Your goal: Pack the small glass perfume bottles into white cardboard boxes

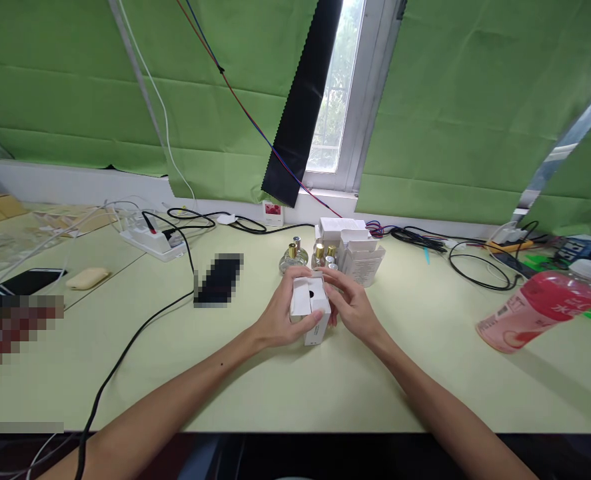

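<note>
A small white cardboard box [316,328] stands upright on the table, its top flaps folded inward around a small dark round hole. My left hand [284,312] is wrapped around the box's left side, thumb across the front. From the right, my right hand [351,308] grips the same box, fingers at its upper right edge; some fingertips are hidden behind it. Just beyond my hands are several glass perfume bottles [288,261] with gold and silver caps. Beside them, open white boxes [364,261] with raised flaps are grouped together, partly hidden by my right hand.
A pink drink bottle [530,312] stands at the right. To the left are a blurred dark phone-like object [219,280], a pale yellow case [88,278], a black phone [28,281] and a power strip [154,244]. A black cable [140,347] crosses the table's left part; more cables [418,237] lie along the wall.
</note>
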The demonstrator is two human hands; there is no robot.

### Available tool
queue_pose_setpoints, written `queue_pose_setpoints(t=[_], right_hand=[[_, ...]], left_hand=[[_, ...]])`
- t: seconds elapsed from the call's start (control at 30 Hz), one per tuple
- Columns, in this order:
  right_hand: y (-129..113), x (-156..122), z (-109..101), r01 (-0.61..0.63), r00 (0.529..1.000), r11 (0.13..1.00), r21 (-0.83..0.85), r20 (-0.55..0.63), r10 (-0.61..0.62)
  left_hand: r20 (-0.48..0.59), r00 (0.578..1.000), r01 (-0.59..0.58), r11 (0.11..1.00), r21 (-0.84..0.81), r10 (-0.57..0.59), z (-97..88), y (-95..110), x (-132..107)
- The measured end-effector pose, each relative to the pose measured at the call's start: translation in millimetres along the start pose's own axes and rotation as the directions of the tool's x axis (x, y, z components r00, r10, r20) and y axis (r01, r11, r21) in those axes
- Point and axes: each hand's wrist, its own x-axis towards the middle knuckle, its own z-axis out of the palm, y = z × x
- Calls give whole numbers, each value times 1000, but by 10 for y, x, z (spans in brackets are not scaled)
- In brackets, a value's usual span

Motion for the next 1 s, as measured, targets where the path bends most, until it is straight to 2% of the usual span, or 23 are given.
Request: queue_pose_setpoints(t=[0.43,0.7,1.0], right_hand=[[-4,8,-16,35,999,999,-14,-18,-35],[21,8,-21,-13,999,1000,-27,-44,12],[-11,11,-17,31,998,999,15,-51,-30]], left_hand=[[24,1000,18,997,-76,-16,-20,-31,-6],[15,998,56,995,-79,-55,-25,-14,-8],[7,999,53,994,-95,-53,-28,-25,-4]])
